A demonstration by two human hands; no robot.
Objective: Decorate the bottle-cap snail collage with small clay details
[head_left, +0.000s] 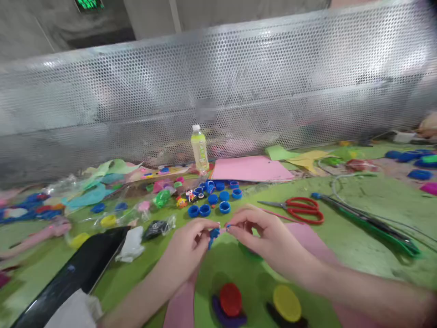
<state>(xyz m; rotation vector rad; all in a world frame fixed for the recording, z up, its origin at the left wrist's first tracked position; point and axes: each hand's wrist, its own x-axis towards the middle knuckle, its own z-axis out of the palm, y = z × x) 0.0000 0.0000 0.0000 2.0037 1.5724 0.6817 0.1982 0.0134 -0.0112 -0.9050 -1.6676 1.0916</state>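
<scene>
My left hand (189, 248) and my right hand (262, 234) meet above the green table (358, 246), fingertips pinched together. Between them sits a small blue piece (214, 236), held by the left fingers, with the right fingertips pinching its upper end. Just below the hands lie a red bottle cap (231, 299) on a purple one, and a yellow cap (287, 303). A pink foam sheet (307, 241) lies under my right wrist. Several blue caps (215, 200) are scattered just beyond the hands.
Red-handled scissors (300, 209) lie to the right, a green glue gun (372, 225) further right. A drink bottle (200, 149) stands at the back before a perforated metal screen (239, 82). A black tablet (78, 269), white cloth and bagged bits sit left. Paper sheets (251, 168) lie behind.
</scene>
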